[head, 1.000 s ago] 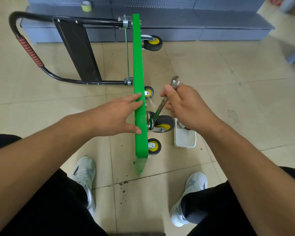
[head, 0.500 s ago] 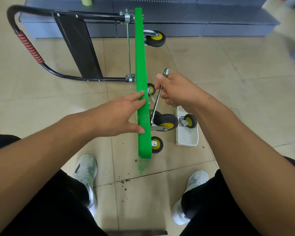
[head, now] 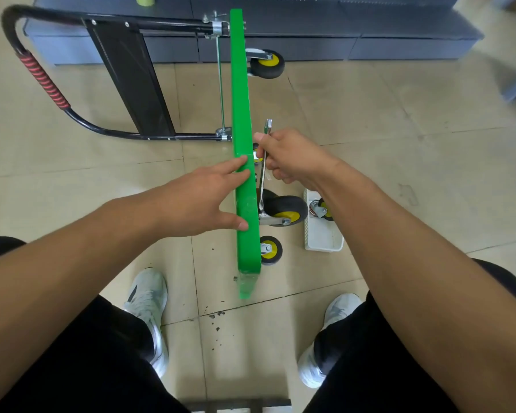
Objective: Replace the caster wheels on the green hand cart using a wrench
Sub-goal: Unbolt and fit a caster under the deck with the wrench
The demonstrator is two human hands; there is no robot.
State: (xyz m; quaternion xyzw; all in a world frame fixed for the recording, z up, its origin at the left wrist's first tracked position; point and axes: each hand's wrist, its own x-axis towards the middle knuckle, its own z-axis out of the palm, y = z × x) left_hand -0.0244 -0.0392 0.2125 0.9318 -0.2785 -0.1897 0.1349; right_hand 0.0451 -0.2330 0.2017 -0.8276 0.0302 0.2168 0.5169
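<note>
Green hand cart (head: 240,93) stands on its side edge on the tiled floor (head: 399,144), deck running 12 to 6 o'clock through mid-frame, black handle (head: 42,76) lying out toward 10 o'clock. Left hand (head: 197,201) comes in from 9 o'clock and lies flat against the deck, fingers straight, thumb spread; it braces and grips nothing. Right hand (head: 292,156), just past centre toward 1 o'clock, has its fingers curled tight round the wrench (head: 262,186). Wrench shaft lies close beside the deck's underside, lower end at the mount of the near caster (head: 286,208); the bolt itself is hidden. Far caster (head: 267,65) at 12 o'clock and low caster (head: 270,250) at 6 o'clock sit mounted; a fourth is mostly hidden behind the right hand. White basket (head: 322,242) on the floor at 4 o'clock holds a loose caster (head: 322,208). Judgement: mid-job, one mount under the wrench. Cannot tell loosening from tightening, nor which wheels are new. Likely left: finish this mount, check the others, right the cart.
</note>
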